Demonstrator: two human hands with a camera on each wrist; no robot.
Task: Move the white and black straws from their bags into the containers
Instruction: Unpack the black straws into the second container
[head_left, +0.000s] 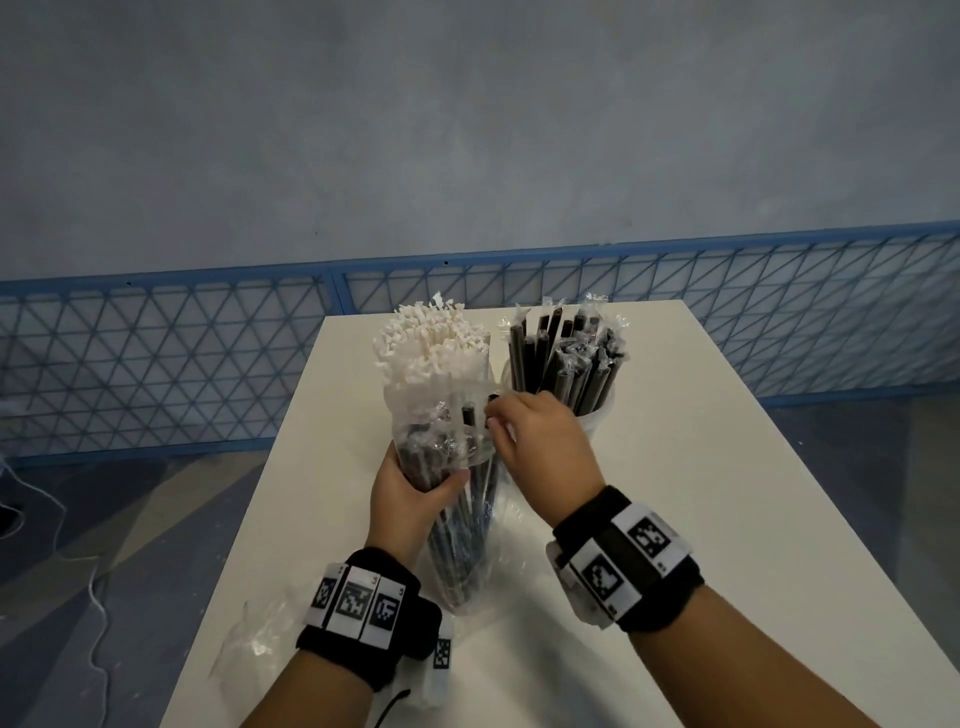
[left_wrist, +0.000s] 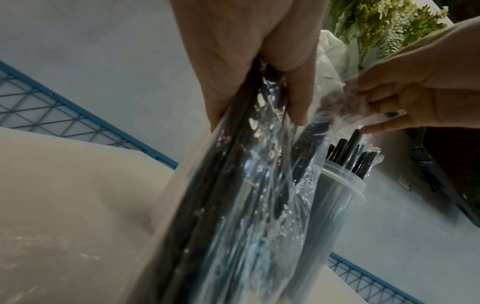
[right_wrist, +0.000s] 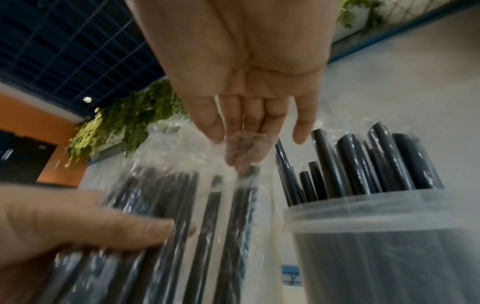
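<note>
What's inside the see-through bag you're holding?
Black straws, each in its own clear wrapper, stand inside the bag. The left hand grips its middle and hides some straws there; the right hand pinches at the open top. How many are left cannot be counted.

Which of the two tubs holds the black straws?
The right-hand tub, beside the right hand; the left tub, behind the bag, holds white straws.
</note>
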